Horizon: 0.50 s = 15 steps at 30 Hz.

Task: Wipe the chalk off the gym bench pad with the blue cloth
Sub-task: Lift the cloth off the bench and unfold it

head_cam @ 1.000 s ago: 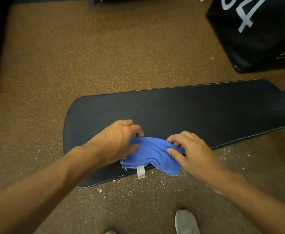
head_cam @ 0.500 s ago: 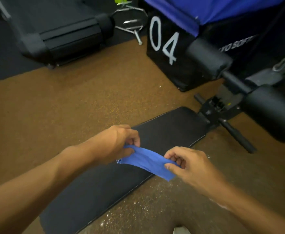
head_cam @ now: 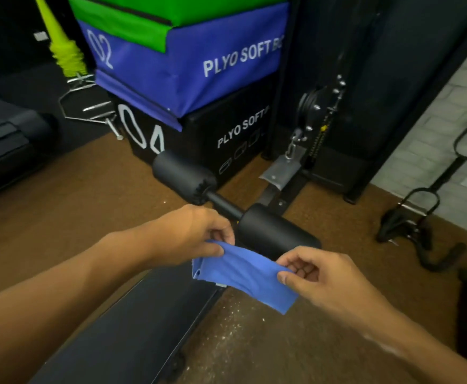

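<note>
The blue cloth (head_cam: 243, 275) is stretched in the air between both hands, above the end of the black bench pad (head_cam: 132, 328). My left hand (head_cam: 190, 234) pinches its upper left corner. My right hand (head_cam: 318, 275) pinches its right edge between thumb and fingers. The cloth hangs clear of the pad, not touching it. The pad runs from the lower left up toward the centre and its visible surface looks dark and clean. White chalk specks (head_cam: 235, 322) lie on the brown floor just right of the pad's edge.
Two black foam rollers (head_cam: 271, 234) on a bar sit just beyond the hands. Stacked plyo boxes (head_cam: 199, 79) stand behind them. A cable machine base (head_cam: 310, 151) is at right, with handle attachments (head_cam: 420, 217) on the floor by a brick wall.
Both hands lifted the cloth off the pad and hold it stretched in the air. My view swung up and right from the pad toward the rollers and plyo boxes.
</note>
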Available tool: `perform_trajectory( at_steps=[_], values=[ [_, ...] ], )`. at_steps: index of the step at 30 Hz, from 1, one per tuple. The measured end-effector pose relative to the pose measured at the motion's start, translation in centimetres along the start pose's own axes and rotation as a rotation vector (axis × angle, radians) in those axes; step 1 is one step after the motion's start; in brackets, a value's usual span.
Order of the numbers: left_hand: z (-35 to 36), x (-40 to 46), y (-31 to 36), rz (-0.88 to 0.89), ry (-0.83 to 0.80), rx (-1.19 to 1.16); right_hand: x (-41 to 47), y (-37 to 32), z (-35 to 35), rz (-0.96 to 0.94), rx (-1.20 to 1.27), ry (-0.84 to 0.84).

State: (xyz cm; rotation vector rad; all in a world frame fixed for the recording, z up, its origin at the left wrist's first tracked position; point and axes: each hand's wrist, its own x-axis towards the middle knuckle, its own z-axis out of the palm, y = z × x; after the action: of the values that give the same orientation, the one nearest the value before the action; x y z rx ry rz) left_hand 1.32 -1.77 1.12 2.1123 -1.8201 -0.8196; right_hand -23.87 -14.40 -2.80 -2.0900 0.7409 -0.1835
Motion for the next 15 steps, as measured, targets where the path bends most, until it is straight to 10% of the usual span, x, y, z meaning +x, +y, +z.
perform_trajectory(
  at_steps=[15],
  values=[
    [0.9, 19.1, 0.7, 0.000, -0.059, 0.177, 7.2, 8.8, -5.1, 0.168, -0.004, 0.216]
  ],
)
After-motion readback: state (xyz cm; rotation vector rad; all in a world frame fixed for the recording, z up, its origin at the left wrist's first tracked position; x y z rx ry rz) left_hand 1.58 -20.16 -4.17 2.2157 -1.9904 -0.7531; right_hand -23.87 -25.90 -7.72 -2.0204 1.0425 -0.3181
